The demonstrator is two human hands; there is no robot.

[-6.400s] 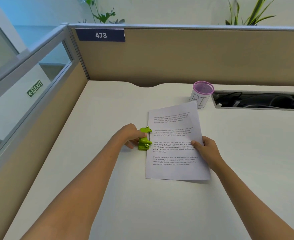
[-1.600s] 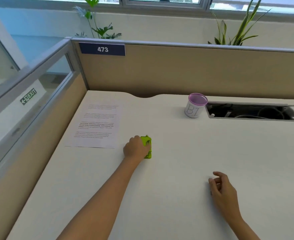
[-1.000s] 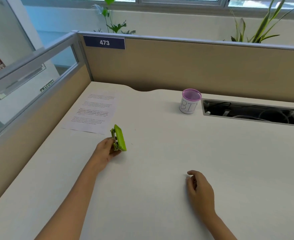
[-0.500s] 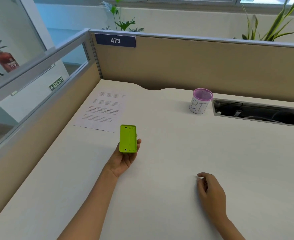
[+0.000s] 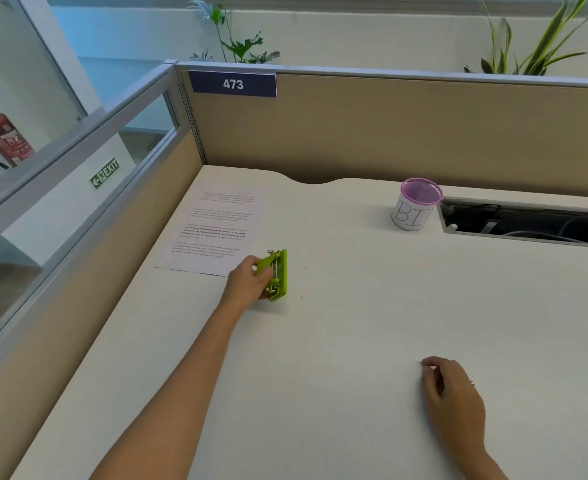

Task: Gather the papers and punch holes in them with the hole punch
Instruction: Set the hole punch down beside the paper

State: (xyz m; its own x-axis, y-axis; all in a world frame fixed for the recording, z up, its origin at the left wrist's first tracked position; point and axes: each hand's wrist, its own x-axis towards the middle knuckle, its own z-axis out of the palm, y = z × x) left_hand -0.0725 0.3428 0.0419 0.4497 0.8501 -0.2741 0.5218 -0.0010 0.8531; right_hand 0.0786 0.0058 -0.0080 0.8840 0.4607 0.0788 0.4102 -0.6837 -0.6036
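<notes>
A printed stack of papers [image 5: 216,230] lies flat at the desk's far left, near the side partition. Just right of its near corner, my left hand [image 5: 247,280] grips a green hole punch [image 5: 278,275], which is tipped on its side with the metal mechanism facing me and its base turned right. My right hand [image 5: 453,393] rests on the desk at the near right, fingers loosely curled, holding nothing. A few tiny paper bits [image 5: 303,297] lie on the desk right of the punch.
A pink mesh cup [image 5: 414,205] labelled "BIN" stands at the back right. Beside it is an open cable slot [image 5: 528,223] in the desk. Tan partitions [image 5: 389,129] close off the back and left sides.
My left hand lifted the punch off the desk, turned it base-up, then rotated it onto its side and lowered it toward the desk. My right hand stayed put. The papers lie where they were.
</notes>
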